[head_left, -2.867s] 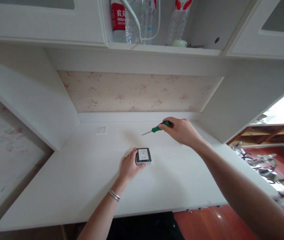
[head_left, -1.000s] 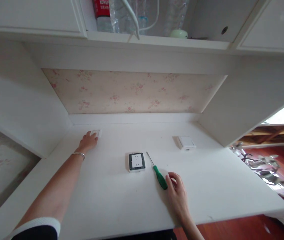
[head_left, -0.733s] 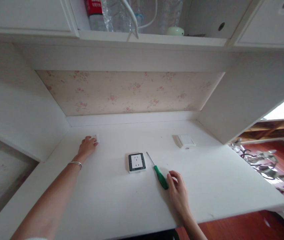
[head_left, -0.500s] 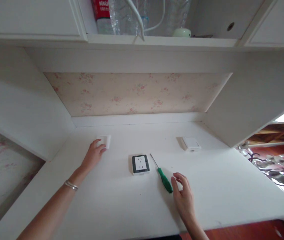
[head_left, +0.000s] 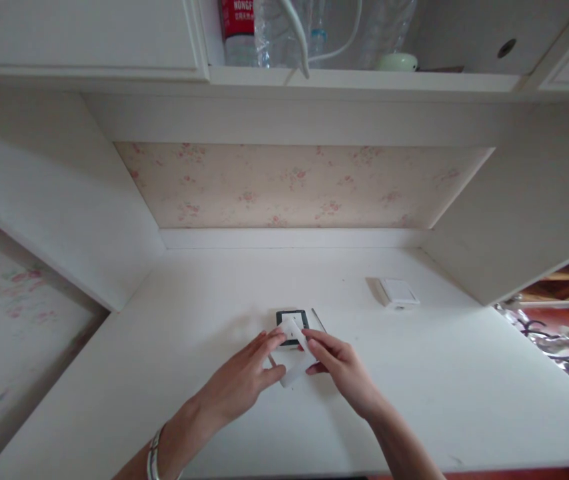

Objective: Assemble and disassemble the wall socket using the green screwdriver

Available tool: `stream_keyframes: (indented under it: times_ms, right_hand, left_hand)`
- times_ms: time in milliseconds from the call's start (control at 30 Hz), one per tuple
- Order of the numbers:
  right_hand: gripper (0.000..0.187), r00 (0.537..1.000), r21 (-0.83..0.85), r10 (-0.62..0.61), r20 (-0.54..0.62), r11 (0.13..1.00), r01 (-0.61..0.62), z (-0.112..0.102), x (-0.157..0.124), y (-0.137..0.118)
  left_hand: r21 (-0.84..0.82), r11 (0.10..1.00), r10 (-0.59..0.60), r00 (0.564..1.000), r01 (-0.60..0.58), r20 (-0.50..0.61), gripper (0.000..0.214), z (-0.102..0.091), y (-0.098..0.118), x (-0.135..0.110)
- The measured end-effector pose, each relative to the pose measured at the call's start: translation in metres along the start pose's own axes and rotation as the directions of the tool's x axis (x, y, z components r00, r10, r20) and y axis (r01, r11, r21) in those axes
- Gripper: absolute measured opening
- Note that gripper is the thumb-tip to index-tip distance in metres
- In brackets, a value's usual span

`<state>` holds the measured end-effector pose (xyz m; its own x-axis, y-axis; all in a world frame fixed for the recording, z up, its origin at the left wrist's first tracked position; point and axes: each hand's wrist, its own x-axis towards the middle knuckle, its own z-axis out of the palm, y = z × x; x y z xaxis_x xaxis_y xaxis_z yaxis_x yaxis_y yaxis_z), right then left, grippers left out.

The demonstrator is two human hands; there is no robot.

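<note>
A thin white socket cover frame is tilted between my two hands, just above and in front of the socket. My left hand has its fingers and thumb at the frame's left side. On the other side, my right hand pinches the frame's right edge. Behind it the wall socket with a dark surround lies face up on the white countertop, partly covered by the frame and fingers. The metal shaft of a screwdriver shows past my right hand, which hides its green handle.
A white square switch box sits on the countertop at the right. Overhead, an open shelf holds plastic bottles, a pale green round object and a hanging white cable. Side panels flank the counter.
My left hand has picked up the white frame from the counter's left and brought it to the middle. My right hand has moved left and taken the frame's other side. The view has shifted slightly.
</note>
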<state>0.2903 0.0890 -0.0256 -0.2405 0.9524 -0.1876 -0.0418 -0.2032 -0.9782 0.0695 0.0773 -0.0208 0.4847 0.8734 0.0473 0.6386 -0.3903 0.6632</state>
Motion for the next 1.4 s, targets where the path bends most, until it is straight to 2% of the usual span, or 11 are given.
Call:
stream_keyframes:
  times_ms: [167, 233, 333, 433, 500, 533, 667, 833, 967, 1133, 1400]
  right_hand:
    - [0.045, 0.998, 0.012, 0.007, -0.056, 1.0, -0.007, -0.01, -0.008, 0.014]
    - [0.045, 0.993, 0.046, 0.018, -0.115, 0.999, -0.013, -0.014, -0.01, 0.022]
    - [0.044, 0.981, 0.147, 0.038, -0.192, 0.989, -0.01, -0.016, -0.011, 0.035]
    - [0.041, 0.972, 0.245, 0.045, -0.231, 0.969, 0.013, -0.013, -0.011, 0.046]
    - [0.038, 0.967, 0.271, 0.045, -0.251, 0.962, 0.026, -0.009, -0.011, 0.052]
    - [0.038, 0.965, 0.269, 0.046, -0.259, 0.963, 0.026, -0.007, -0.01, 0.054]
    - [0.044, 0.965, 0.174, 0.026, -0.26, 0.985, 0.02, -0.002, -0.007, 0.059]
    - [0.049, 0.962, -0.13, -0.16, -0.22, 0.983, 0.134, -0.001, -0.003, 0.06]
    - [0.049, 0.956, -0.352, -0.227, -0.188, 0.924, 0.15, -0.001, 0.006, 0.058]
    - [0.048, 0.946, -0.585, -0.279, -0.165, 0.8, 0.134, -0.004, 0.023, 0.054]
    - [0.047, 0.964, -0.727, -0.224, -0.142, 0.685, 0.051, -0.009, 0.039, 0.06]
  left_hand:
    - [-0.039, 0.991, 0.119, 0.98, -0.127, -0.16, 0.034, 0.01, -0.009, -0.002]
    - [-0.084, 0.99, 0.094, 0.971, -0.115, -0.221, 0.028, 0.017, -0.013, -0.003]
    - [-0.355, 0.935, -0.102, 0.953, -0.006, -0.285, 0.035, 0.032, -0.014, -0.002]
    - [-0.698, 0.709, -0.328, 0.923, 0.101, -0.199, 0.048, 0.049, -0.012, 0.001]
    - [-0.792, 0.595, -0.402, 0.903, 0.133, -0.15, 0.056, 0.058, -0.012, 0.004]
    - [-0.802, 0.581, -0.422, 0.894, 0.14, -0.149, 0.057, 0.062, -0.013, 0.005]
    - [-0.734, 0.658, -0.443, 0.874, 0.166, -0.2, 0.054, 0.074, -0.017, 0.007]
    - [-0.636, 0.756, -0.386, 0.89, 0.155, -0.242, 0.048, 0.078, -0.021, 0.009]
    - [-0.596, 0.796, -0.333, 0.901, 0.11, -0.279, 0.054, 0.076, -0.025, 0.018]
    - [-0.471, 0.875, -0.294, 0.895, 0.112, -0.335, 0.05, 0.073, -0.036, 0.033]
    - [-0.349, 0.928, -0.263, 0.893, 0.131, -0.366, 0.041, 0.076, -0.045, 0.038]
